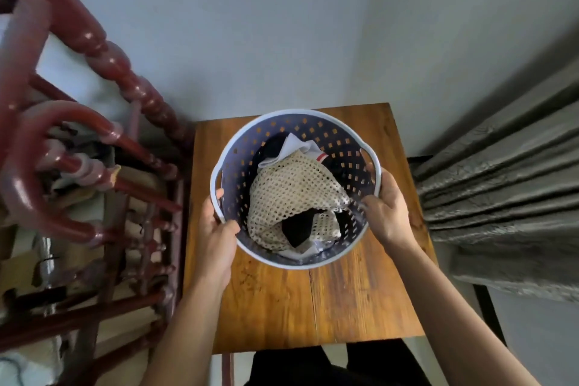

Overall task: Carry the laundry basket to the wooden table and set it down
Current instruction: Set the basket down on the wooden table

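Observation:
A round laundry basket (329, 131) with a pale rim and perforated blue-grey walls is over the far half of the wooden table (313, 301). Whether its base rests on the wood I cannot tell. Inside lie a cream crochet cloth (288, 194), a white garment and something black. My left hand (219, 229) grips the rim on the near left, thumb inside. My right hand (387, 207) grips the rim on the right, fingers curled over the edge.
Dark red turned wooden furniture (103, 147) stands close on the left, with cardboard and clutter behind its bars. Grey curtains (501, 197) hang at the right, close to the table's edge. A pale wall is behind the table.

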